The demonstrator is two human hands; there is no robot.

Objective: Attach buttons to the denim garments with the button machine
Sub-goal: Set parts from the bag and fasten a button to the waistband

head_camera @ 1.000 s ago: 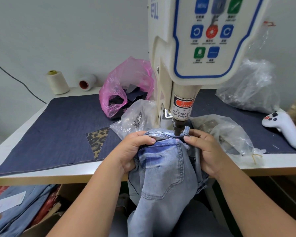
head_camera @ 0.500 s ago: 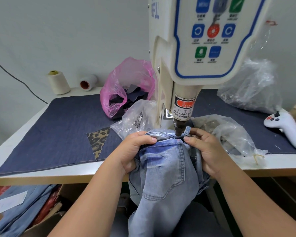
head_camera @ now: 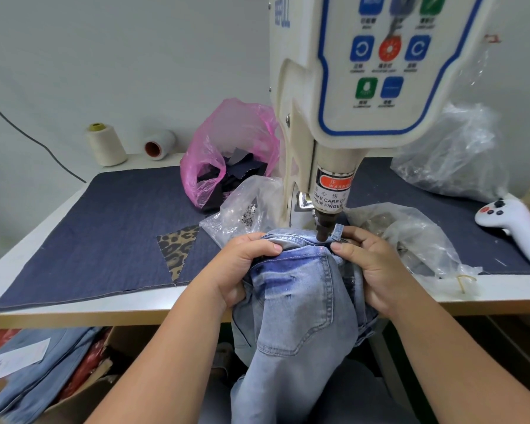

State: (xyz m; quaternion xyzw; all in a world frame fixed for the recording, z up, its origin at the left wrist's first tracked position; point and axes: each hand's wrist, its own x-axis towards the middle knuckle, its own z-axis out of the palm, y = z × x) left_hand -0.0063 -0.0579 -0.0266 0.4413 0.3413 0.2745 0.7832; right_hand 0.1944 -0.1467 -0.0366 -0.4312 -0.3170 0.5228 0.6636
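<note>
Change: nothing moved; hands and jeans hold the same pose as before.
Left hand (head_camera: 242, 264): grips jeans (head_camera: 300, 301) waistband.
Right hand (head_camera: 377, 270): pinches waistband beside punch (head_camera: 322, 231), frame centre.
Meaning: likely aligned, awaiting press.

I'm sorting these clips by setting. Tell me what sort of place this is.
Most likely a garment workshop. A button machine with a finger-warning label stands on the table, both hands hold jeans under its punch, and thread cones and clear bags of small metal parts sit nearby.
</note>
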